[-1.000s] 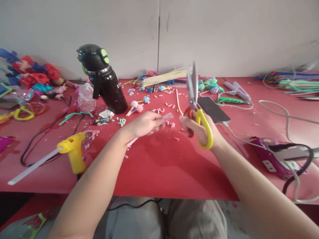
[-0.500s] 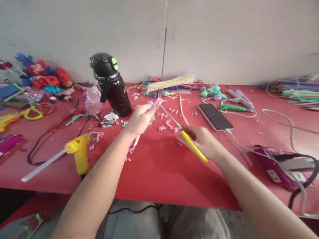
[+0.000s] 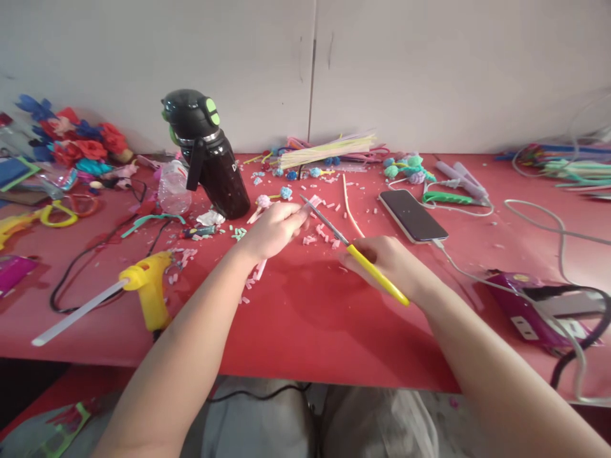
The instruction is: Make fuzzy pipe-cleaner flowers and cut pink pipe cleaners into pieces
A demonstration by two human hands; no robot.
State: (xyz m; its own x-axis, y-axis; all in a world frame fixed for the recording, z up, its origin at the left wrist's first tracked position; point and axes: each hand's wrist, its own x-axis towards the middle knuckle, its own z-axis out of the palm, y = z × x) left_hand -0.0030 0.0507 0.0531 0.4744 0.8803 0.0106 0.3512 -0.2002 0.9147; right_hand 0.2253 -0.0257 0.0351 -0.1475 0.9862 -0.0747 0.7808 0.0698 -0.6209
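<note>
My left hand (image 3: 279, 230) is closed around pale pink pipe cleaners (image 3: 261, 270), whose lower ends show beneath the palm. At the fingertips a pink end (image 3: 314, 201) sits beside the scissor blades, partly hidden by them. My right hand (image 3: 389, 264) grips yellow-handled scissors (image 3: 377, 273); their blades look nearly closed and point up and left, close to my left fingers. Short pink clippings (image 3: 322, 235) lie scattered on the red tabletop (image 3: 305, 318) around both hands. Behind the blades rests a single curved pale pink pipe cleaner (image 3: 350, 207).
A black bottle (image 3: 214, 165) stands left, near a yellow glue gun (image 3: 150, 286) with a long glue stick. To the right lie a phone (image 3: 413, 216) on a cable and a purple box (image 3: 525, 308). Bundled pipe cleaners (image 3: 329, 151) lie at the back.
The scissor blades have swung upward and left, nearer my left fingertips, and look more closed. The pink ends standing above my left fingers show less now. The view has shifted slightly.
</note>
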